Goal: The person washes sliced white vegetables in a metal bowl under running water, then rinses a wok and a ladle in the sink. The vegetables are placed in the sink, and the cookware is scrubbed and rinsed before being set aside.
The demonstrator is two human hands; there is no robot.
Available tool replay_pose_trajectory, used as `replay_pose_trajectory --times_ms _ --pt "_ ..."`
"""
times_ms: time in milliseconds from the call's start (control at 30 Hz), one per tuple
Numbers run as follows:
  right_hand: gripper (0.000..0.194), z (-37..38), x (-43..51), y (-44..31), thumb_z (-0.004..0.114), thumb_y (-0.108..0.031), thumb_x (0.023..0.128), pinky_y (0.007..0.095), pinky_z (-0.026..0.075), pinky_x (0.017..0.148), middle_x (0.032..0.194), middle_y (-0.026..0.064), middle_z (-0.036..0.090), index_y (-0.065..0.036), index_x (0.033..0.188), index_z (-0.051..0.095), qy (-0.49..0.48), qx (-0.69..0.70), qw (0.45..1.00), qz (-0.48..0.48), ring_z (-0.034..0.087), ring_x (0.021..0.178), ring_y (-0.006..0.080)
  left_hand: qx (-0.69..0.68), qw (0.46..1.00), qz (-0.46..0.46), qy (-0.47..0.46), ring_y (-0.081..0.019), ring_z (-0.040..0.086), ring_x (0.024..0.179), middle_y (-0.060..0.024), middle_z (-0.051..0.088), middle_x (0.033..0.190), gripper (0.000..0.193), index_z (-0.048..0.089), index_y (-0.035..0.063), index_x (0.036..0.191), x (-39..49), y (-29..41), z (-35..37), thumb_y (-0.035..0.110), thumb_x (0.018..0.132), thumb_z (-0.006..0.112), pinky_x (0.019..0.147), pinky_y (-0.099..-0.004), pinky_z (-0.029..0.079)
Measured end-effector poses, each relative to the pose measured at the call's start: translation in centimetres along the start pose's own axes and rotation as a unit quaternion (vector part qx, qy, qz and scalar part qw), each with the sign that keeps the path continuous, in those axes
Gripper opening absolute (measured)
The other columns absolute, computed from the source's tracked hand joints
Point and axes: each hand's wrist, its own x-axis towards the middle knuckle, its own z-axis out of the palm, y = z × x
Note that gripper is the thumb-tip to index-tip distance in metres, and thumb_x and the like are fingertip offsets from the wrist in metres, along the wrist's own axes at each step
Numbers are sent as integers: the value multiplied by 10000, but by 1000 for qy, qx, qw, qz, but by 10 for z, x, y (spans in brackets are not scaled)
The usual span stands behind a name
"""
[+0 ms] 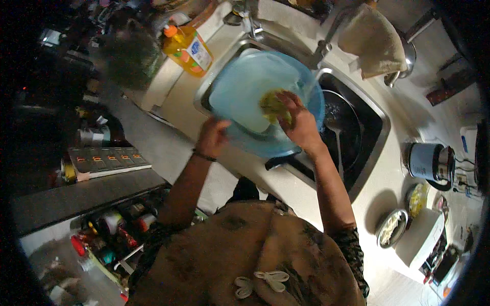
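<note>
A translucent blue plastic basin (237, 88) rests over the left bowl of a stainless steel double sink (201, 86). My right hand (298, 124) is shut on a yellow-green scrubbing sponge (270, 105), pressed against the inside of the basin. At the basin's near left rim is my left hand (214, 137), blurred, its fingers curled around the edge as far as I can see. In the right bowl sits a dark frying pan (354, 111), with a long-handled utensil (338, 147) lying in it. A black handle (281, 160) pokes out beneath the basin.
Behind the sink stand a faucet (255, 30) and an orange dish-soap bottle (187, 51). A beige cloth (371, 42) hangs at back right. Along the right counter are an electric kettle (425, 160) and a metal bowl of pale food (392, 229). Low shelving (88, 191) stands left.
</note>
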Motion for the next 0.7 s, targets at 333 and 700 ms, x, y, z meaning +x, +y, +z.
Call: replay_pose_trajectory --times_ms 333,700 --pt "283 12 -48 52 645 -125 782 362 514 748 1079 138 619 -81 1060 613 -118 -62 981 142 617 950 291 -258 901 -252 241 -126 532 608 41 512 674 117 549 128 761 -56 9 -129 44 820 605 768 -412 540" --pt "229 93 -54 68 668 -206 751 380 503 694 889 138 629 -32 852 558 -238 -73 929 274 621 807 318 -312 854 -281 307 -121 429 556 12 423 664 239 451 116 672 -78 -25 -189 129 887 553 677 -356 529"
